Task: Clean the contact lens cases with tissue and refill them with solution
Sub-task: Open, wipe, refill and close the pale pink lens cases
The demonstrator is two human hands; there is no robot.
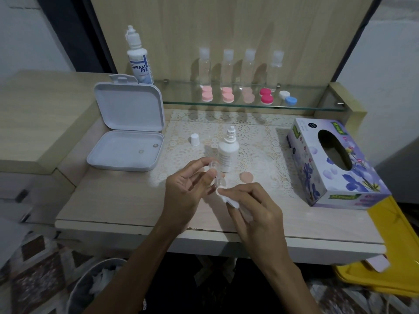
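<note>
My left hand [188, 186] pinches a clear contact lens case [215, 172] between thumb and fingers, just above the table. My right hand [254, 209] holds a wad of white tissue [227, 198] pressed against the lower end of the case. Right behind the case stands a small white solution bottle [227, 152], uncapped, with its white cap [195, 139] to the left on the lace mat. A peach case lid [247, 177] lies flat on the mat beside the bottle.
A floral tissue box [333, 164] sits at the right. An open white plastic box [127, 134] lies at the left, a large solution bottle [138, 57] behind it. The glass shelf [317, 105] carries several coloured lens cases and clear bottles. A waste bin [97, 284] with tissues stands below.
</note>
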